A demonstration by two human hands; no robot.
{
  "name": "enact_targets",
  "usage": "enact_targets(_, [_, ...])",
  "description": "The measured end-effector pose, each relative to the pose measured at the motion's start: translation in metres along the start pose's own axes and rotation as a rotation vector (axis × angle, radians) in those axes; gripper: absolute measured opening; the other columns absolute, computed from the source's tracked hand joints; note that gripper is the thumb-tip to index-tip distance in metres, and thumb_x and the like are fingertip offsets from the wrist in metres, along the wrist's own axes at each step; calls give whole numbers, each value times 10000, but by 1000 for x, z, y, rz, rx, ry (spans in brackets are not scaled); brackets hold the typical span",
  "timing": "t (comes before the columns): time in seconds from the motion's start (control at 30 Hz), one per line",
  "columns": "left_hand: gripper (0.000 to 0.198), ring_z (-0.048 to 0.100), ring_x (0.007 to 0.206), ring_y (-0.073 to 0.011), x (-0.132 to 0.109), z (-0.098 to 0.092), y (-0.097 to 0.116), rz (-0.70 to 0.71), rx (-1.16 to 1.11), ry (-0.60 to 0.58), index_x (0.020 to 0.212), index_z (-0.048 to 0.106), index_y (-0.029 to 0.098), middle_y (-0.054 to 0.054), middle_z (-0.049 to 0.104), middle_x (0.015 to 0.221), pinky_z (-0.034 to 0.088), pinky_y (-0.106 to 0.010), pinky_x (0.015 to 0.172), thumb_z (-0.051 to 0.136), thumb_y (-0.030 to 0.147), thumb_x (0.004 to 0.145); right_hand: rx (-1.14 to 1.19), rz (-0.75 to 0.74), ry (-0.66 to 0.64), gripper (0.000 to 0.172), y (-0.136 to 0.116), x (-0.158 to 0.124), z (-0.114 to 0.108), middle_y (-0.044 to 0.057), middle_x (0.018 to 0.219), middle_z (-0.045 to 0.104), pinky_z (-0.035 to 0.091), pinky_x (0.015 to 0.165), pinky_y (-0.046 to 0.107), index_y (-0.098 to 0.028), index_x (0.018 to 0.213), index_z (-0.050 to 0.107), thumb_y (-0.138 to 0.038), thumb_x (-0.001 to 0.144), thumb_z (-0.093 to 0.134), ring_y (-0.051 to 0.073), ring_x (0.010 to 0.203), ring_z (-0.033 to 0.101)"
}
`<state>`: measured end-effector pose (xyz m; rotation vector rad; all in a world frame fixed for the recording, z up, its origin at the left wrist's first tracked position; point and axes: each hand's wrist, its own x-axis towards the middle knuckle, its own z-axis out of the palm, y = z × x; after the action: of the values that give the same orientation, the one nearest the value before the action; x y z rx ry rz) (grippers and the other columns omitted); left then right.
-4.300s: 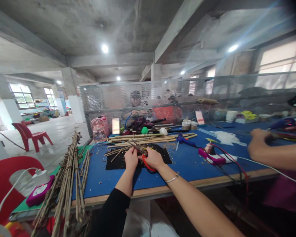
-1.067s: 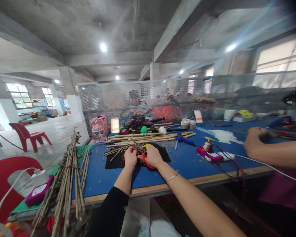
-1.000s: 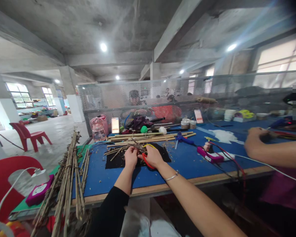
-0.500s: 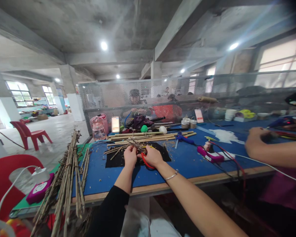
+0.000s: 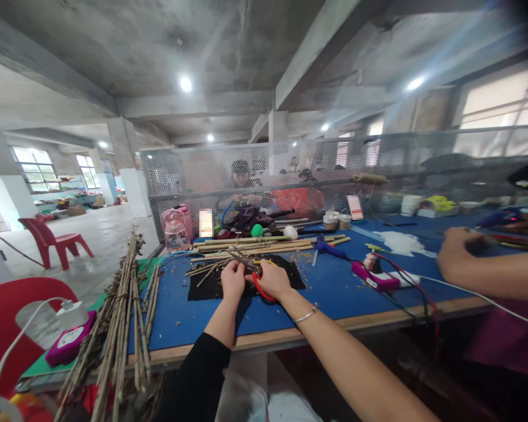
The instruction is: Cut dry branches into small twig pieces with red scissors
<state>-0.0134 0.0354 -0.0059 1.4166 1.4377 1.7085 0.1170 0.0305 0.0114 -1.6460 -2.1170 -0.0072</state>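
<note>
My left hand (image 5: 233, 280) is closed on a thin brown twig (image 5: 240, 258) that sticks up and away to the left. My right hand (image 5: 273, 280) is closed round red-handled cutters (image 5: 259, 288), whose jaws point at the twig between the two hands. Both hands hover over a black mat (image 5: 211, 285) strewn with bits of wood, on a blue table (image 5: 334, 287).
Long sticks (image 5: 264, 243) lie across the table behind the mat. A bundle of sticks (image 5: 123, 316) hangs off the left edge. A magenta power strip (image 5: 375, 276) with cables lies to the right, near a co-worker's arm (image 5: 488, 269). A mesh screen (image 5: 290, 181) closes the far side.
Both hands have stayed over the black mat, with small shifts of the twig and cutters. The co-worker's arm at the right has barely moved.
</note>
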Motion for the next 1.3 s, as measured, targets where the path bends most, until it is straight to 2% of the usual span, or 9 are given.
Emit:
enact_targets(0.13, [242,584,656,-155,1,-1,-2,-5,39,3,789,661,128,-66,668,723,438,-252,635,488,290,737,2,33,-33,502,-2,-1,-3,86,884,641,391,686,272,-186,910,518,-643,709,466,223,855,605])
enact_targets(0.37, [289,604,859,-174,1,0,-3,14,-57,-58,955,666,142,-75,677,944,440,-263,793,553,257,716,26,70,-44,533,1,0,-5,88,882,648,400,661,275,-200,892,541,-683,701,426,226,832,611])
enact_targets(0.43, [288,604,829,-167,1,1,-4,-5,-45,-37,951,670,141,-75,681,922,445,-256,767,551,257,717,28,67,-41,533,1,0,-4,89,876,648,397,660,275,-202,884,545,-688,700,424,226,826,611])
enact_targets(0.5, [307,599,717,-147,2,2,-6,-49,-61,-18,963,665,132,-71,688,847,454,-247,688,549,275,717,23,63,-32,527,2,0,-3,90,874,647,394,665,279,-202,876,546,-685,700,430,227,824,609])
enact_targets(0.63, [353,528,534,-97,3,6,-8,-155,-225,-4,959,654,96,-62,669,725,428,-215,543,562,321,704,21,51,-4,503,3,1,-1,78,882,636,389,666,276,-196,903,530,-653,701,467,221,834,601])
enact_targets(0.83, [255,495,511,-77,1,7,-2,-195,-365,-44,761,657,98,-29,615,607,393,-183,509,576,325,677,57,-84,49,488,4,2,4,92,927,593,368,691,271,-163,913,506,-605,706,502,202,871,559])
enact_targets(1.07, [180,463,491,-69,-1,5,5,-200,-366,-47,738,629,100,-14,589,586,369,-178,492,547,244,669,40,-102,50,485,4,2,7,103,1003,555,350,755,305,-160,957,484,-575,707,522,220,967,505])
enact_targets(1.3, [189,514,534,-100,-3,6,5,-169,-303,-41,754,637,113,-35,618,629,399,-198,522,515,240,685,52,-105,53,445,3,1,2,81,905,584,358,717,280,-161,916,493,-556,714,533,201,872,548])
